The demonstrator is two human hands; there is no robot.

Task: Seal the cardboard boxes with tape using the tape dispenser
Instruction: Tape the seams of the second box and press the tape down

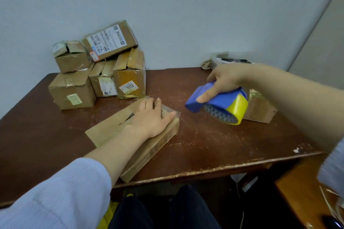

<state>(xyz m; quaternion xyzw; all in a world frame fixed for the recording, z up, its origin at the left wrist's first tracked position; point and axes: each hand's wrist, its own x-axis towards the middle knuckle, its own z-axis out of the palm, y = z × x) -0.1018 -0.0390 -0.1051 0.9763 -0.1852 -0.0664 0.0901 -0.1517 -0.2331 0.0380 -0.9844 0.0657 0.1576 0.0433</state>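
A long flat cardboard box [113,126] lies slantwise on the brown table [214,141], near the front edge. My left hand [151,117] rests flat on its top near the far end, fingers straight. Clear tape sticks out past that far corner. My right hand [223,82] grips a blue tape dispenser [217,101] with a yellow tape roll, held above the table to the right of the box and apart from it. A small cardboard box [260,108] sits just behind the dispenser.
Several cardboard boxes [98,67] are stacked at the table's back left against the wall. Some small items [223,59] lie at the back right edge. A wooden surface [305,191] stands lower right. My legs are under the front edge.
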